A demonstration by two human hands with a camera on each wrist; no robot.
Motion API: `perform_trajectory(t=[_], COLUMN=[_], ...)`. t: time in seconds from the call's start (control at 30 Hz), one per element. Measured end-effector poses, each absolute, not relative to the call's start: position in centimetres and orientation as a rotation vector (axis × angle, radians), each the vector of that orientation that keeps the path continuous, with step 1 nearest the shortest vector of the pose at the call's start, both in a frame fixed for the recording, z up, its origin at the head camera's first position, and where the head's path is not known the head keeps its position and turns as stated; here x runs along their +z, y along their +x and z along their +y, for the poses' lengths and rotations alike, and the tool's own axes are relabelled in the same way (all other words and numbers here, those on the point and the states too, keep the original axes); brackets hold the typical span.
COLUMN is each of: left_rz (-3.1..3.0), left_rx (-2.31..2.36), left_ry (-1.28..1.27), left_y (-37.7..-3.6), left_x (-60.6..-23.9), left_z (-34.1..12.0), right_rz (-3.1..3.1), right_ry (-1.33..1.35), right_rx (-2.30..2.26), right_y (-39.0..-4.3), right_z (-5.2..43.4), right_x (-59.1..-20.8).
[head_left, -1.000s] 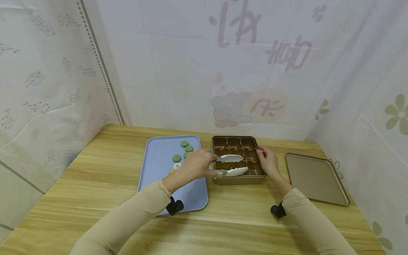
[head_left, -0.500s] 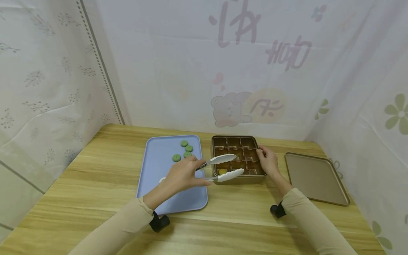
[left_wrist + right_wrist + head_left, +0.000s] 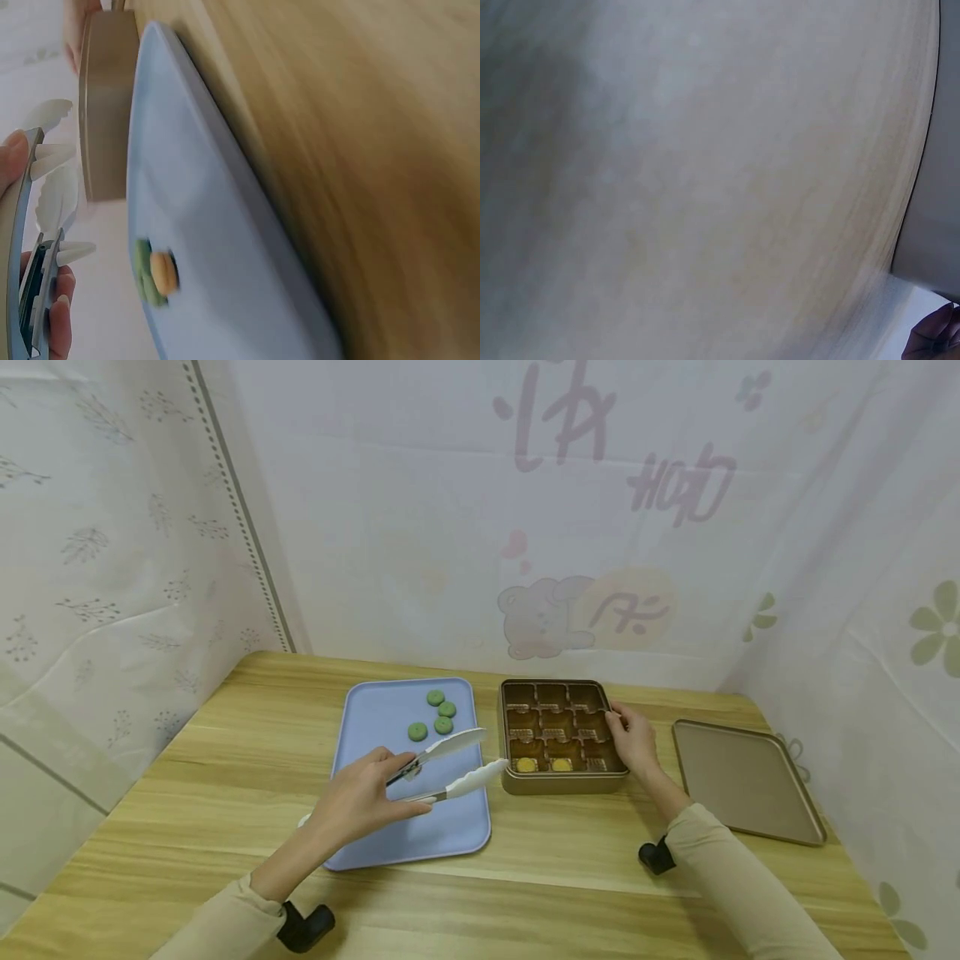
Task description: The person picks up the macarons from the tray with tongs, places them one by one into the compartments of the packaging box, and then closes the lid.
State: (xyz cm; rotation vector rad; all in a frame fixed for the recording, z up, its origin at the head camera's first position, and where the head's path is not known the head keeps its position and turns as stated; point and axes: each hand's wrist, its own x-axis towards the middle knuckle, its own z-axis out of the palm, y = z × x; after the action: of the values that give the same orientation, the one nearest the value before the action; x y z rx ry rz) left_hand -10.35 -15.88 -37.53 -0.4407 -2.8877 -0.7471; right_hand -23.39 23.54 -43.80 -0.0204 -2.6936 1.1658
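Observation:
My left hand (image 3: 371, 795) grips a pair of white-tipped tongs (image 3: 450, 767) over the blue tray (image 3: 375, 727). The tips stand apart with nothing between them. In the left wrist view the tongs (image 3: 46, 191) show at the left edge, above a yellow piece (image 3: 163, 271) lying on the blue tray (image 3: 202, 210). Three or more green round pieces (image 3: 435, 717) lie at the tray's far end. A gold compartment box (image 3: 564, 785) stands to the right, with two yellow pieces (image 3: 543, 765) in its front row. My right hand (image 3: 633, 739) holds the box's right rim.
A flat gold lid (image 3: 742, 781) lies on the wooden table (image 3: 570, 868) at the right. White patterned curtains enclose the table on the left, back and right. The right wrist view is blurred, showing only a pale surface and a fingertip (image 3: 930, 341).
My left hand has drawn the tongs back out of the box, leftward and toward me, over the blue tray. Two yellow pieces now show in the box's front row. The right hand stayed put.

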Motion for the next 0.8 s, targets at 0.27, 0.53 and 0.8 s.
perform_trajectory(t=[0.27,0.53,0.8], left_rz=[-2.944,-2.958,-2.979], left_rx=[-0.651,-0.604,-0.571], left_ry=[-0.296,-0.211,-0.18], left_y=[-8.8,-7.9,-7.5], left_x=[-37.7,-38.0,-38.6], left_z=[-19.4,-21.8,-23.1], right_rz=[-2.72,-2.71,-2.716], right_ry=[-0.017,-0.007,-0.02], right_rx=[1.175,1.158,1.167], right_y=[-23.3,-23.2,-23.2], right_z=[23.6,23.5,23.5], right_x=[-43.8,-43.7,-43.6])
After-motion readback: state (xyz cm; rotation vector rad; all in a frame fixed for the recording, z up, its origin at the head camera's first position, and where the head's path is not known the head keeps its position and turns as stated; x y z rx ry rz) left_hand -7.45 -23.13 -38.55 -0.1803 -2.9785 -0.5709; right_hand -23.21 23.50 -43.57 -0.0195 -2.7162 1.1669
